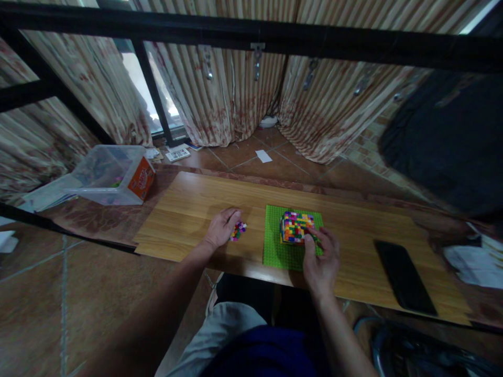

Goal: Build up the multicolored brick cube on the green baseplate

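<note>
A block built of small multicoloured toy bricks (pixel 295 226) stands on a green studded baseplate (pixel 275 251) on the wooden board. My right hand (pixel 323 259) is at the block's right end, thumb and fingertips closed against it; whether a loose brick is between them cannot be made out. To the left, a small pile of loose coloured bricks (pixel 238 231) lies on the wood. Resting beside this pile, my left hand (pixel 220 228) has its fingers loosely bent over the pile's upper left edge, and no brick shows in its grasp.
A clear plastic bin (pixel 106 178) with an orange label stands past the board's left end. Near the right end of the wooden board (pixel 357 230) lies a black phone (pixel 404 275). A dark metal bar (pixel 236 29) crosses above, in front of striped curtains (pixel 231 89).
</note>
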Action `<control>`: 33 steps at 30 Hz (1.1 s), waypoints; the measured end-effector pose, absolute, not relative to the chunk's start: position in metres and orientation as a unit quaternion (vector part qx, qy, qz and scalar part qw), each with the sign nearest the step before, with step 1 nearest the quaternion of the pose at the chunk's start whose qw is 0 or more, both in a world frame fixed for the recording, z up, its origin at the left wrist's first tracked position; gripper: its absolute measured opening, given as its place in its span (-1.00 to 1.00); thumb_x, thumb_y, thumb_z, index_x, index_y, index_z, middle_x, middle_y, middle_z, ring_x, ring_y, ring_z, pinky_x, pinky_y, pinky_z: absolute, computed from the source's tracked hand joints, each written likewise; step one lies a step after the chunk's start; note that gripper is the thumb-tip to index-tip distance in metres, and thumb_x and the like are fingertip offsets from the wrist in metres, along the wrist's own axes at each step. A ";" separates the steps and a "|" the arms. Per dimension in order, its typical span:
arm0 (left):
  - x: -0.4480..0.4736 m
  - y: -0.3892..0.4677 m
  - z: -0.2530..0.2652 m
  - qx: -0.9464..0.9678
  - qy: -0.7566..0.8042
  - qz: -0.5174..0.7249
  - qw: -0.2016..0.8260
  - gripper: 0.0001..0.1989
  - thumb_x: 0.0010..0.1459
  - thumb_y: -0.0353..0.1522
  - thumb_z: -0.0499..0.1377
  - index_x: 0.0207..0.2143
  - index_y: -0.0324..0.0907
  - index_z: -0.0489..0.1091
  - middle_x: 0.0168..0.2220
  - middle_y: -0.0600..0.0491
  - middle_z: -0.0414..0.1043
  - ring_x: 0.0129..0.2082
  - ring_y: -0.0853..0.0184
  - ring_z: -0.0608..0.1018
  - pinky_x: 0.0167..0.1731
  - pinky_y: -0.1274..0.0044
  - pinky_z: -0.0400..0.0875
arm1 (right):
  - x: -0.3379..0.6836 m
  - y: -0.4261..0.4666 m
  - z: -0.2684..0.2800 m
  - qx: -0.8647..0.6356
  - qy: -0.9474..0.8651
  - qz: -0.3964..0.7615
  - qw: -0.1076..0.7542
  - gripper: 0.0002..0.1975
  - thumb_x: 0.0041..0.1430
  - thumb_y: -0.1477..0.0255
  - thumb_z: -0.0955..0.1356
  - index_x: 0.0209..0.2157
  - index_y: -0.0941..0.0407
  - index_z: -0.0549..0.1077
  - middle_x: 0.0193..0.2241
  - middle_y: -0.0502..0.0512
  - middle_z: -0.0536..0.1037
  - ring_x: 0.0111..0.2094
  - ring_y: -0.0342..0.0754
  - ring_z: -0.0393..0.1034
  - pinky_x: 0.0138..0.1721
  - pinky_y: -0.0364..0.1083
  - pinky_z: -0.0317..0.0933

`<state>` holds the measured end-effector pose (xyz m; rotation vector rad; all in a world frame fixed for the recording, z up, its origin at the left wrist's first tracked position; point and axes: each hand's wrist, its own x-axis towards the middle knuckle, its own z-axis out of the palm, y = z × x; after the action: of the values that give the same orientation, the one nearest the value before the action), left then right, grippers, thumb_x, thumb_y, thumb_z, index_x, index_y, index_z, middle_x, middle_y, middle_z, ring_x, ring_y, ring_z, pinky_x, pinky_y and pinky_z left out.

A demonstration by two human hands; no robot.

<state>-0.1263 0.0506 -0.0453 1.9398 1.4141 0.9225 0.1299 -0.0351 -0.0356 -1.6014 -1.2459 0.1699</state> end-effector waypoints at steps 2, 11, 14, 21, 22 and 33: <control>-0.126 0.051 -0.046 0.726 0.527 0.344 0.280 -0.59 0.29 -0.14 -0.10 -0.24 -0.12 0.48 -0.31 0.02 0.57 -0.19 0.26 0.57 -0.06 0.44 0.40 | 0.122 -0.042 -0.028 -0.654 -0.538 0.050 0.529 -0.74 0.23 0.27 0.29 -0.18 0.10 0.52 -0.08 0.19 0.45 0.01 0.05 0.33 0.06 0.12 0.21; -0.127 0.051 -0.047 0.731 0.516 0.347 0.280 -0.59 0.31 -0.16 -0.11 -0.22 -0.14 0.47 -0.33 0.03 0.56 -0.18 0.28 0.55 -0.05 0.46 0.37 | 0.052 -0.040 -0.037 -0.559 -0.689 0.193 0.419 -0.77 0.26 0.45 0.23 -0.14 0.07 0.48 -0.18 0.16 0.50 -0.11 0.01 0.40 -0.06 0.03 0.32; -0.127 0.051 -0.048 0.730 0.514 0.350 0.282 -0.59 0.31 -0.16 -0.11 -0.19 -0.14 0.47 -0.32 0.03 0.55 -0.18 0.28 0.55 -0.06 0.46 0.37 | 0.042 -0.028 -0.047 -0.564 -0.698 0.198 0.393 -0.76 0.24 0.46 0.23 -0.14 0.07 0.48 -0.17 0.16 0.50 -0.09 0.02 0.38 -0.02 0.04 0.29; -0.128 0.052 -0.050 0.731 0.514 0.351 0.280 -0.59 0.31 -0.17 -0.10 -0.21 -0.15 0.47 -0.34 0.03 0.54 -0.21 0.29 0.55 -0.08 0.47 0.38 | 0.031 0.001 -0.052 -0.574 -0.727 0.182 0.329 -0.68 0.24 0.53 0.19 -0.04 0.13 0.45 -0.17 0.18 0.47 -0.08 0.03 0.34 -0.03 -0.03 0.24; -0.128 0.052 -0.050 0.732 0.512 0.352 0.280 -0.59 0.31 -0.16 -0.10 -0.21 -0.16 0.48 -0.33 0.02 0.54 -0.21 0.28 0.55 -0.08 0.47 0.38 | 0.030 0.004 -0.052 -0.577 -0.734 0.177 0.312 -0.66 0.24 0.55 0.19 -0.03 0.12 0.45 -0.17 0.17 0.47 -0.08 0.03 0.34 -0.04 -0.03 0.24; -0.127 0.052 -0.048 0.730 0.516 0.351 0.280 -0.58 0.31 -0.17 -0.11 -0.19 -0.17 0.48 -0.33 0.01 0.53 -0.24 0.28 0.55 -0.12 0.47 0.40 | 0.025 0.018 -0.054 -0.589 -0.760 0.132 0.241 -0.81 0.25 0.48 0.24 -0.29 0.06 0.50 -0.25 0.14 0.47 -0.18 0.04 0.35 -0.18 -0.06 0.22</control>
<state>-0.1271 0.0519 -0.0479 1.9575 1.3826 0.9419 0.0250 0.0185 -0.0538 -1.6099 -2.0796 0.3604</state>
